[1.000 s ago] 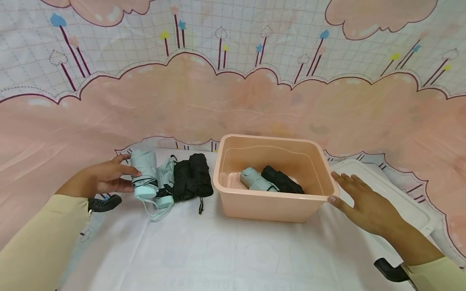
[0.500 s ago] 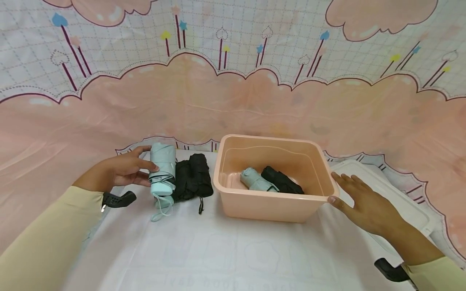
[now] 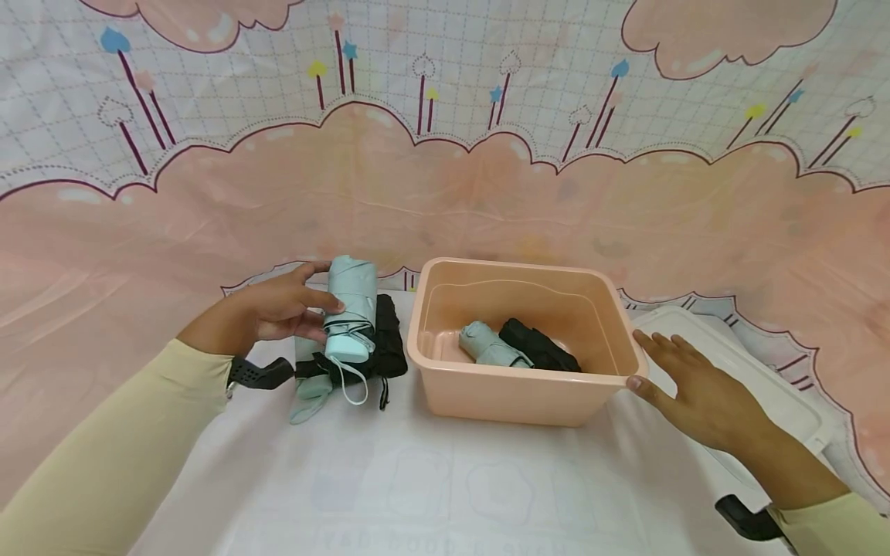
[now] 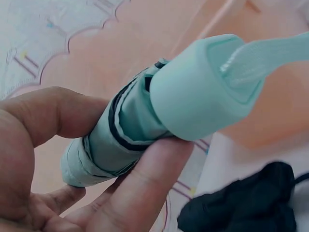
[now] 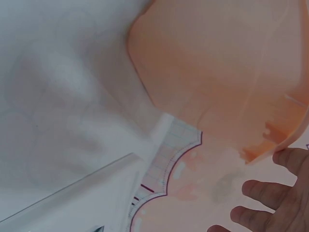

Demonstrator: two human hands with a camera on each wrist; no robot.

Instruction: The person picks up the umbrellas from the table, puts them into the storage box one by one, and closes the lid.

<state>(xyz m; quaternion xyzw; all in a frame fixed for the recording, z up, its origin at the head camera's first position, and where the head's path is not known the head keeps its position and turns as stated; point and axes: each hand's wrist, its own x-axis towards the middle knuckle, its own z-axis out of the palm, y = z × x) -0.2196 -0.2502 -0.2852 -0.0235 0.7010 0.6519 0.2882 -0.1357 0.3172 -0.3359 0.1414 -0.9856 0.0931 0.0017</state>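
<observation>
A folded light-blue umbrella (image 3: 351,305) with a wrist loop is held by my left hand (image 3: 281,307), thumb and fingers around its sides. In the left wrist view the umbrella's handle (image 4: 203,89) points toward the camera. Below and behind it, a black folded umbrella (image 3: 391,340) and another light-blue one (image 3: 310,398), partly hidden, lie on the table. With fingers spread, my right hand (image 3: 695,390) touches the right rim of a peach plastic bin (image 3: 501,394). Inside the bin lie a light-blue folded umbrella (image 3: 490,345) and a black one (image 3: 538,345).
A white lid (image 3: 751,378) lies to the right of the bin, partly under my right arm. White cloth covers the table (image 3: 431,486). Behind stands a peach patterned backdrop (image 3: 487,201).
My left hand has lifted the light-blue umbrella and carried it right, over the black one. My right hand and the bin have stayed in place.
</observation>
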